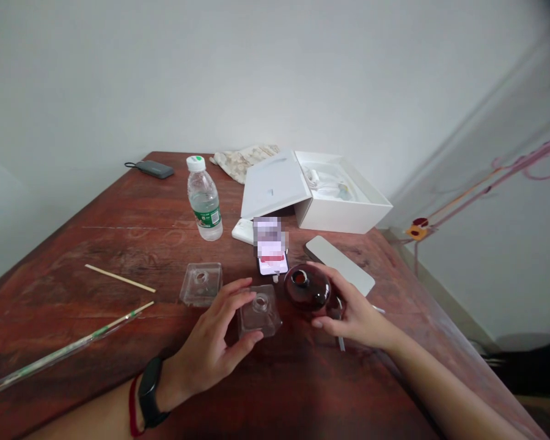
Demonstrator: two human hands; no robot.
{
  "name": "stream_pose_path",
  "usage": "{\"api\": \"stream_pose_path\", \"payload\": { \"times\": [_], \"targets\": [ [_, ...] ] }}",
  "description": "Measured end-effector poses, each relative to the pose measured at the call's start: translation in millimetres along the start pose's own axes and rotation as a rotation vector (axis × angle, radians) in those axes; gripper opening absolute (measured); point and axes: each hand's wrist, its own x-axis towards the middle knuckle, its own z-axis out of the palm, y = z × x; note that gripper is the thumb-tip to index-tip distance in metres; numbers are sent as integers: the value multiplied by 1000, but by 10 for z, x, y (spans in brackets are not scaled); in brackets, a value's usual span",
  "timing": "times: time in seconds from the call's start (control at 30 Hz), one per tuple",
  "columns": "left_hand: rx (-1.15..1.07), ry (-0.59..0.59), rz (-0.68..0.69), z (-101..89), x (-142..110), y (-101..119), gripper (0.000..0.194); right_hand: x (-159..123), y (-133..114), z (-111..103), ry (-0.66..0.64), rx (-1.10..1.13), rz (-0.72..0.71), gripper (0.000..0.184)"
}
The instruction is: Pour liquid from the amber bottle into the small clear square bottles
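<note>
My left hand (215,336) curves around the left side of a clear square glass bottle (268,321), with its thumb at the near edge and fingertips at the far edge. A round dark-red glass bottle (309,293) with an open neck is gripped from the right by my right hand (352,308). Left of the first clear bottle, another clear square glass bottle (201,293) stands on the wooden table (165,256). Beside my right palm, partly hidden, is a small clear object (337,307).
Behind the bottles lie a lit phone (272,264), a white case (242,232) and a silver slab (343,263). Farther back are a water bottle (206,205), an open white box (343,211) and a grey power bank (156,168). Thin sticks (119,278) lie at left.
</note>
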Motion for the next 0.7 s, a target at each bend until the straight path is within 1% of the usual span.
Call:
{"api": "stream_pose_path", "payload": {
  "times": [0.17, 0.33, 0.43, 0.53, 0.7],
  "targets": [
    [-27, 42, 14, 19, 23, 18, 46, 26, -85, 18, 35, -9, -77, 86],
    [-57, 81, 50, 13, 38, 5, 48, 39, -133, -15, 4, -120, -168, 85],
    [-63, 80, 81, -6, 34, -6, 45, 33, -140, -30, -11, -210, -221, 85],
    [-72, 70, 109, -19, 22, -4, 42, 11, -151, -33, -23, -269, -238, 87],
    [-76, 62, 101, -25, 14, 3, 42, -8, -207, -29, -31, -290, -232, 87]
  ]
}}
